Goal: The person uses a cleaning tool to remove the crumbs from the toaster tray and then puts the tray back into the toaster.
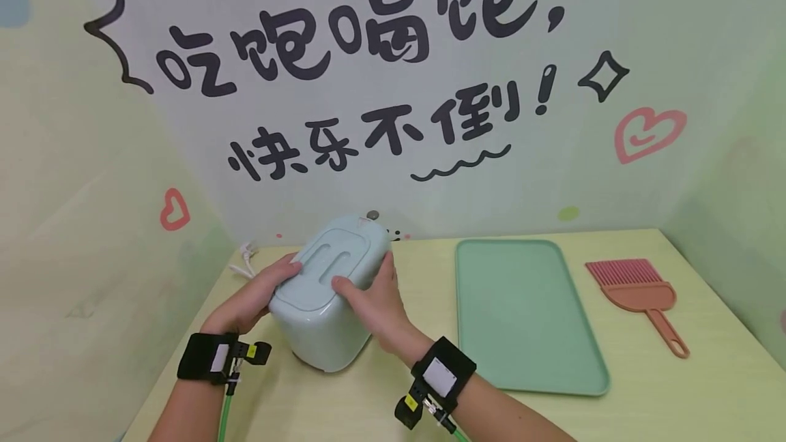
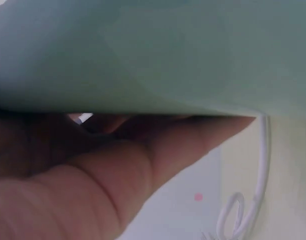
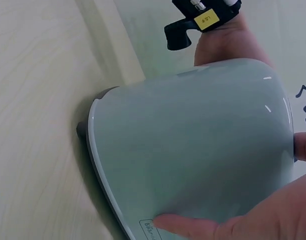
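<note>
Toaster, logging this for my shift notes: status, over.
Left hand and right hand: gripping toaster by its sides. White cord near left hand, possible snag. Green tray apart, to the right.

Toaster [image 1: 325, 292] was pale mint-blue, plain, with a small dark outlined logo on the side. Power cord [image 2: 263, 155]: white. Tray [image 1: 522, 312] was solid sage-mint. Brush [image 1: 641, 297]: pink bristles, terracotta-orange body and handle. Tabletop [image 1: 424, 299] read pale yellow, faint wood grain. Back wall [image 1: 540, 183] was greyish white with black lettering [image 1: 388, 129], a black squiggle and a pink heart outline. Both wrist straps [image 1: 200, 360] were black with white patches; cables [image 1: 225, 418] bright green; camera stickers [image 1: 252, 351] yellow.
</note>
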`<state>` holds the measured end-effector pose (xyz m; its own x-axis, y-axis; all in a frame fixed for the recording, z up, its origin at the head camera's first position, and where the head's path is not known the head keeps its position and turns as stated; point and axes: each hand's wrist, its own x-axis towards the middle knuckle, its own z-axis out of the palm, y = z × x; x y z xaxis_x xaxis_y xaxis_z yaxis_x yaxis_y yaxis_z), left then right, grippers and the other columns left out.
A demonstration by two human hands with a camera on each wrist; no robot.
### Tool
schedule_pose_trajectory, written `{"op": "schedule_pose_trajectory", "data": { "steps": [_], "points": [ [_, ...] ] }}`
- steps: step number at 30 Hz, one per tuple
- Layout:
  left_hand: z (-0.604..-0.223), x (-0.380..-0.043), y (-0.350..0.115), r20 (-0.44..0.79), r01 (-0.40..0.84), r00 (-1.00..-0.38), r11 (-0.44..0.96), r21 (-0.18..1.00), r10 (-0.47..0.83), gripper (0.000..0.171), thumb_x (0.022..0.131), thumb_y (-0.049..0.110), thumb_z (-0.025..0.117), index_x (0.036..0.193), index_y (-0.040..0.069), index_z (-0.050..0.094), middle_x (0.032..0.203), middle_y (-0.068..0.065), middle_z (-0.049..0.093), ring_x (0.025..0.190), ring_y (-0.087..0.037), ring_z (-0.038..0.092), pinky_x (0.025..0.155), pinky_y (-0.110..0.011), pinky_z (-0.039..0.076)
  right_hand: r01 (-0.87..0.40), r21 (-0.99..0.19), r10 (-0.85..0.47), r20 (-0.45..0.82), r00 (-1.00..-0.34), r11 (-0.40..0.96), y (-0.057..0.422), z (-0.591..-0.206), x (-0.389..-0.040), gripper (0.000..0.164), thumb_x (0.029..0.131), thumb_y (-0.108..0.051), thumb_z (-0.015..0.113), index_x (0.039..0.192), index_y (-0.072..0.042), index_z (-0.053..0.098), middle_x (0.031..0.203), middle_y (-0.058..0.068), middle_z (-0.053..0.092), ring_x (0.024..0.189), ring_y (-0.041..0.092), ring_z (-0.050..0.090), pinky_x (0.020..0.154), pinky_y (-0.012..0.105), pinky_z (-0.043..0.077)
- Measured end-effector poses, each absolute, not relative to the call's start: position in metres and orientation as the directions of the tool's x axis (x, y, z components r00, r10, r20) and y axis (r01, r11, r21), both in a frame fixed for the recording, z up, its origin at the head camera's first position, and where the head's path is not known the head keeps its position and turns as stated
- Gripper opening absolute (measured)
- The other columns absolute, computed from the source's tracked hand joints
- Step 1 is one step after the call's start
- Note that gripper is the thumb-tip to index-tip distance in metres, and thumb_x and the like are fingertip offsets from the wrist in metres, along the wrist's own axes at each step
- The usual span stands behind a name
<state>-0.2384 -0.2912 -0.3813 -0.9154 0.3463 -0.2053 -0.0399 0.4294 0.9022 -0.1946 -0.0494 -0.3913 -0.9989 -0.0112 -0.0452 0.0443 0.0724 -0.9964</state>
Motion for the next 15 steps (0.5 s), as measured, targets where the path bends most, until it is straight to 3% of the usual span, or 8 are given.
{"op": "schedule_pose_trajectory", "data": {
  "steps": [4,10,15],
  "points": [
    [-0.378,-0.229,-0.28,-0.204,-0.052,-0.928,0.435,0.899,0.311,0.07,0.113,0.052,0.034,0.171,0.017,0.016,0.17,-0.019,0.03,0.148,-0.04,0.037,0.12,-0.066,0.034,0.034,-0.997,-0.064,-0.038,-0.997,0.069,-0.039,-0.391,-0.198,0.108,0.092,-0.039,0.075,0.17,-0.007,0.007,0.167,0.019,0.033,0.144,0.036,0.045,0.116,0.057,0.044],
    [-0.375,-0.214,-0.263,-0.205,-0.084,-0.945,0.42,0.904,0.254,0.068,0.113,0.049,0.04,0.17,0.016,0.02,0.16,-0.02,0.042,0.131,-0.033,0.053,0.102,-0.044,0.05,0.051,-0.989,-0.117,-0.068,-0.991,0.14,-0.021,-0.392,-0.204,0.102,0.094,-0.044,0.072,0.17,-0.01,0.012,0.165,0.019,0.039,0.143,0.036,0.048,0.114,0.058,0.047],
    [-0.374,-0.202,-0.253,-0.222,-0.12,-0.954,0.425,0.897,0.2,0.068,0.112,0.052,0.043,0.168,0.018,0.024,0.159,-0.02,0.043,0.13,-0.034,0.055,0.1,-0.047,0.053,0.066,-0.978,-0.151,-0.097,-0.984,0.2,-0.008,-0.391,-0.207,0.1,0.095,-0.047,0.069,0.171,-0.014,0.013,0.166,0.017,0.038,0.141,0.036,0.051,0.106,0.056,0.054]
  ]
}}
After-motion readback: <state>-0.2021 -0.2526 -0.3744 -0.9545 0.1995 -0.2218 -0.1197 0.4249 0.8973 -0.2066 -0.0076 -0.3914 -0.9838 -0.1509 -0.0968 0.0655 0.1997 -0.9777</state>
